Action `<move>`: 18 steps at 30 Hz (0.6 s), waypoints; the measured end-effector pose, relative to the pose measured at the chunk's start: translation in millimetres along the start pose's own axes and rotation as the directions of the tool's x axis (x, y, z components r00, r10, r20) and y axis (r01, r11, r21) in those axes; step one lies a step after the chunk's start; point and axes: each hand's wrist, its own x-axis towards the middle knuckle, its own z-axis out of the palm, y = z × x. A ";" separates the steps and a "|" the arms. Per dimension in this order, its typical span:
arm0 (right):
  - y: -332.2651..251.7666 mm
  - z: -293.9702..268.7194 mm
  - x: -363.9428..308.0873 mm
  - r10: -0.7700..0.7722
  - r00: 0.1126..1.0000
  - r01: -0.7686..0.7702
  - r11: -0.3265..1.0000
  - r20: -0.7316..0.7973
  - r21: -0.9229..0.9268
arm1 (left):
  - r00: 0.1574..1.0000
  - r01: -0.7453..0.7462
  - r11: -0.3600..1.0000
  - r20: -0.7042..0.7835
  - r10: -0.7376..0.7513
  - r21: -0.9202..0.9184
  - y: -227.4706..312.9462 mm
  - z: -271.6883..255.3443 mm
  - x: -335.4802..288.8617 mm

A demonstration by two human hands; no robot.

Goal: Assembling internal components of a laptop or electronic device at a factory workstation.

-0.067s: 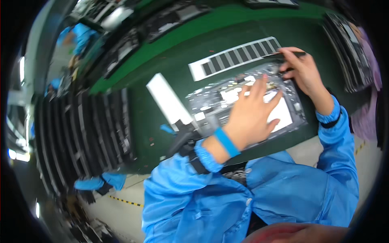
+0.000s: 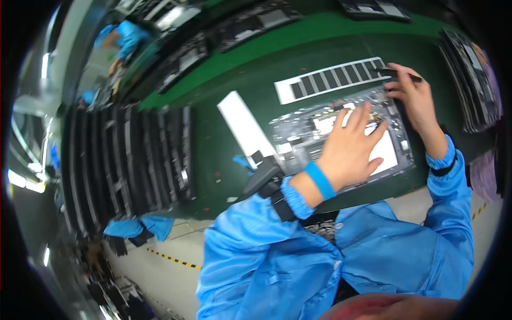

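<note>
A flat black panel of electronics, like an open laptop base (image 2: 404, 158), lies on the green table, with clear film, exposed parts and a white rectangle. My left hand (image 2: 349, 144) rests on its middle, fingers spread, holding nothing. A blue band circles that wrist. Beyond the panel's right end, my right hand (image 2: 416, 98) pinches a slim black tool (image 2: 412, 78), perhaps tweezers. The tool's tip is over the right end of a white sheet (image 2: 286, 94) bearing a row of black rectangular pieces. Whether it touches a piece, I cannot tell.
Left of the panel lies a white strip (image 2: 242, 121), beside a black object (image 2: 262, 178) near my left cuff. A row of upright black panels (image 2: 125, 154) fills the table's left. More panels stand stacked at right (image 2: 466, 80) and lie along the far side (image 2: 256, 24).
The whole view has shifted, so the table things appear farther right. My left hand stays on the panel. My right hand remains near the sheet's right end, its black tool now slanting more.
</note>
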 end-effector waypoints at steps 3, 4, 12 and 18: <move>-11.1 3.7 -7.2 0.005 0.996 -0.014 0.995 -0.085 -0.100 | 0.961 0.229 0.971 -0.145 -0.236 -0.066 12.9 -44.1 -31.0; -6.3 -8.2 -14.7 -0.025 1.000 0.022 0.975 -0.008 -0.223 | 0.892 0.366 0.918 -0.223 -0.393 -0.153 14.2 -56.9 -51.9; -6.5 -1.7 -77.5 0.025 0.986 0.019 0.967 0.167 -0.254 | 0.588 0.567 0.322 0.098 -0.803 -0.758 29.5 -69.5 -113.3; -40.8 -2.7 -40.2 -0.043 0.999 0.044 0.979 -0.008 0.199 | 0.619 0.278 0.167 0.044 -0.784 -0.946 -62.8 -146.7 -38.6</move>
